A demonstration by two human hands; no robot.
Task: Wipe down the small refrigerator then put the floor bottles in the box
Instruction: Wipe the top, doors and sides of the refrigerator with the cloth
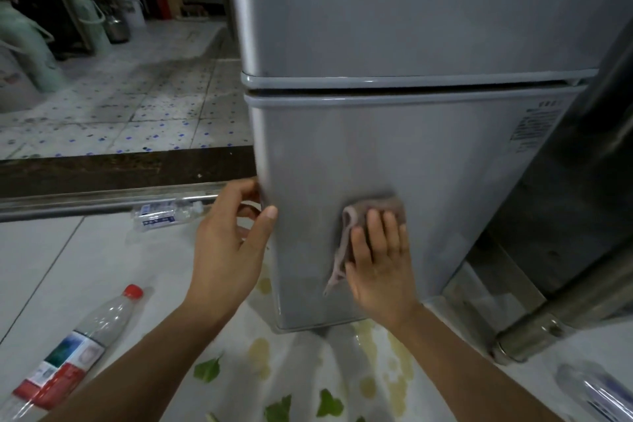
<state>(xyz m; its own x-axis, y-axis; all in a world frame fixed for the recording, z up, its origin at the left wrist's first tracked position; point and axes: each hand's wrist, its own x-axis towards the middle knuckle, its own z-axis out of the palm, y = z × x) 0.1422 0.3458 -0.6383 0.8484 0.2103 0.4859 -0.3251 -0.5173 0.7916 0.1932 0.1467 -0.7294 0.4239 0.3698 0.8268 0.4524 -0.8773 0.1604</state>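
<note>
The fridge (394, 154) is standing upright on the pale floor (68, 260), grey and two-doored, with a dark seam running between the upper and lower doors and a small printed label near the lower door's right edge. Its left corner is lying open to the room, while its right side is sitting just beside a steel cabinet (582, 181), leaving only a narrow gap there. The right hand (380, 260) is pressing flat against the lower door with fingers straight and close together, holding a cloth (359, 226) against the panel; the cloth is grey-pink, bunched above the fingertips and trailing down along the hand's left side. The left hand (233, 243) is gripping the lower door's left edge, thumb on the front face and fingers curling round the corner. A clear bottle (168, 214) is lying on its side just beyond the left hand, against a metal floor rail (102, 199). A red-capped bottle (72, 356) is lying tilted on the floor near the left forearm, well apart from the fridge. A third bottle (596, 390), blurred, is lying at the lower right. Green leaves (207, 370) and yellowish stains (397, 370) are dotting the floor before the fridge's base.
</note>
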